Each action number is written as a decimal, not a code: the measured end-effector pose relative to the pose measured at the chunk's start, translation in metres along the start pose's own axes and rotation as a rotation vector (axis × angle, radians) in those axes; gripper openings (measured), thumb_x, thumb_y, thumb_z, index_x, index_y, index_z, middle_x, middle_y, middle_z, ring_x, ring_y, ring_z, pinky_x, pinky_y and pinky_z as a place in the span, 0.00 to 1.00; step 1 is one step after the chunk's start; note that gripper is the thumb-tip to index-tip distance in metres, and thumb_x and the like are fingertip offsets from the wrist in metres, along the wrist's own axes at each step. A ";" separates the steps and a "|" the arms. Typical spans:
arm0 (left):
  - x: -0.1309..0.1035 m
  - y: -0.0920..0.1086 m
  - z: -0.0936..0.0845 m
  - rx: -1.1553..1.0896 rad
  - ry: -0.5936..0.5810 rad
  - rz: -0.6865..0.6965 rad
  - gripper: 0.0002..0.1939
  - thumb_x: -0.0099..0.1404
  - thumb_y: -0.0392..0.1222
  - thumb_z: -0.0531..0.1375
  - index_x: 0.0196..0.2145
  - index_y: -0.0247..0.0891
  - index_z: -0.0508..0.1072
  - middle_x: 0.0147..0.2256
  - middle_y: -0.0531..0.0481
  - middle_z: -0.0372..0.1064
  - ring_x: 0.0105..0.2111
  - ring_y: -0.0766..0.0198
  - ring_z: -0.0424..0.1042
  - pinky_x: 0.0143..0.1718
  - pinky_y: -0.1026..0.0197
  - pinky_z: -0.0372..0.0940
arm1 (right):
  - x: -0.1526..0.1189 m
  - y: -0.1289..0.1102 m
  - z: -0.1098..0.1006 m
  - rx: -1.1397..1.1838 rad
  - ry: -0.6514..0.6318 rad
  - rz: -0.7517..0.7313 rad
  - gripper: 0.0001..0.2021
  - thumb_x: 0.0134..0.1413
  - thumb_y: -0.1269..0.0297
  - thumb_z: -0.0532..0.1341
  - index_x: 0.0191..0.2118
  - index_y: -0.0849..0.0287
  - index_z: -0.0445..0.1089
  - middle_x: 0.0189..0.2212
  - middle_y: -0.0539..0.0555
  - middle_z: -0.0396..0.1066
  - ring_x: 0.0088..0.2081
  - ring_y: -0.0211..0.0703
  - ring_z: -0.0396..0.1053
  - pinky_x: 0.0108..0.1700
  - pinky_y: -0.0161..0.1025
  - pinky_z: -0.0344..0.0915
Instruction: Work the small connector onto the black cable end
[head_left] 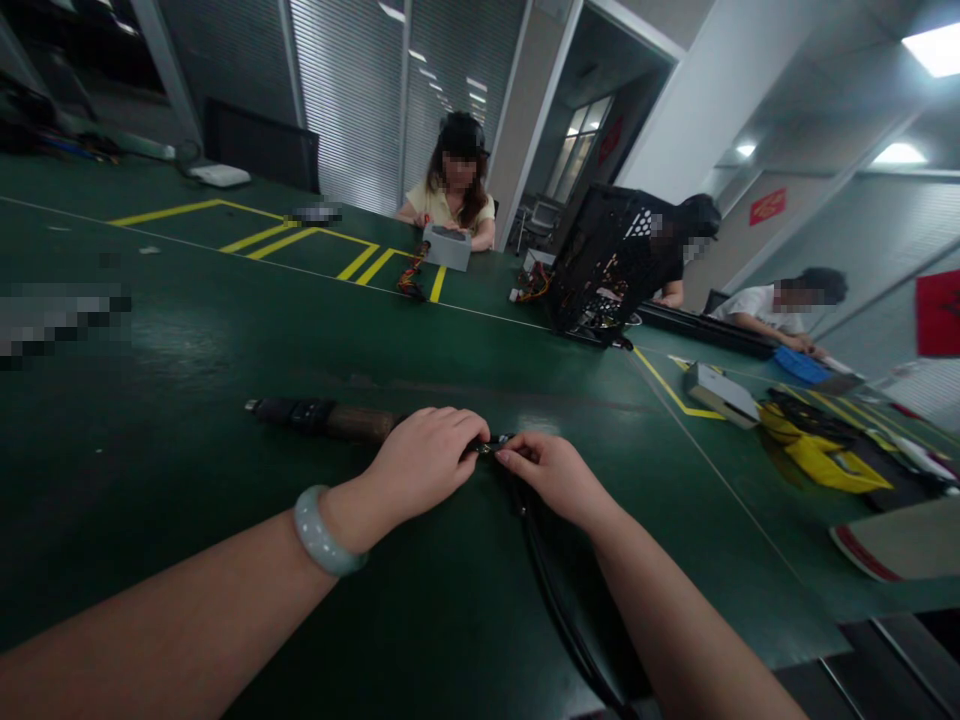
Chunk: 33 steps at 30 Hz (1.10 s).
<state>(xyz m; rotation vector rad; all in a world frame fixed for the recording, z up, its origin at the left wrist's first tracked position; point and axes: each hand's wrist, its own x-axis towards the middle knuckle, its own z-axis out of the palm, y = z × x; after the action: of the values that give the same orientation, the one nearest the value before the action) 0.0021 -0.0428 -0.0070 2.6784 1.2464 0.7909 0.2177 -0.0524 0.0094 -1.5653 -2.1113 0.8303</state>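
Resting on a smooth, dark green counter [210, 620]: one long cylindrical tool [360, 422], matte black at its forward part, with a brown, rough-looking grip and a small metal tip pointing left. Its rear end runs under the bare left hand [424, 462], whose fingers are curled closed on a slender black cable [551, 590] just beyond the tool. Bare right hand [551, 475]: thumb and forefinger pinched on a tiny shiny metallic piece [486, 449] at the cable, the two hands nearly meeting. The cable, glossy and rounded, bends down toward the lower edge, where it is cut off. On the left wrist, one polished bangle [324, 533], pale grey-green with light flecks. Across the counter: a grey metal box [448, 247] with multicoloured wires, before a seated person [457, 190]; an upright black computer case [600, 265], its panel perforated, partly hiding a second person; a flat light grey box [721, 394]; a bright yellow and black bundle [825, 450], material uncertain. Hidden or unclear: the tool's rear end, covered by the left hand; the exact form of the metallic piece; a greyish item [52, 318] at the left edge, pixelated and cropped.
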 end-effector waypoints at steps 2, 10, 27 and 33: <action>0.000 0.000 0.000 0.007 0.004 -0.004 0.10 0.63 0.37 0.57 0.43 0.41 0.70 0.44 0.49 0.72 0.43 0.55 0.71 0.44 0.51 0.64 | 0.000 -0.001 0.001 -0.014 -0.004 -0.002 0.11 0.58 0.54 0.61 0.36 0.55 0.75 0.31 0.48 0.75 0.31 0.39 0.70 0.31 0.34 0.59; 0.001 0.001 0.000 0.013 -0.005 -0.019 0.07 0.62 0.36 0.58 0.39 0.41 0.70 0.44 0.49 0.72 0.43 0.55 0.71 0.44 0.51 0.64 | 0.000 -0.002 0.010 -0.061 0.047 -0.030 0.07 0.57 0.59 0.62 0.34 0.54 0.75 0.29 0.47 0.75 0.29 0.37 0.68 0.30 0.33 0.57; 0.002 0.002 -0.003 0.018 -0.015 -0.017 0.08 0.63 0.36 0.58 0.41 0.42 0.70 0.48 0.50 0.70 0.45 0.55 0.71 0.44 0.51 0.64 | 0.002 -0.001 0.015 -0.028 0.052 -0.051 0.07 0.58 0.59 0.60 0.35 0.55 0.74 0.30 0.48 0.75 0.31 0.38 0.69 0.32 0.33 0.58; 0.002 -0.001 -0.001 0.016 -0.016 0.011 0.06 0.64 0.36 0.58 0.39 0.42 0.72 0.48 0.52 0.70 0.46 0.55 0.70 0.45 0.51 0.64 | 0.000 -0.004 0.012 -0.022 0.042 -0.041 0.07 0.58 0.59 0.60 0.35 0.55 0.74 0.30 0.47 0.75 0.30 0.37 0.68 0.31 0.33 0.58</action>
<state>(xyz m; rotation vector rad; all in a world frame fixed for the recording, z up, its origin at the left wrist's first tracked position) 0.0019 -0.0409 -0.0055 2.7010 1.2413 0.7621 0.2071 -0.0558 0.0028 -1.5320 -2.1221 0.7563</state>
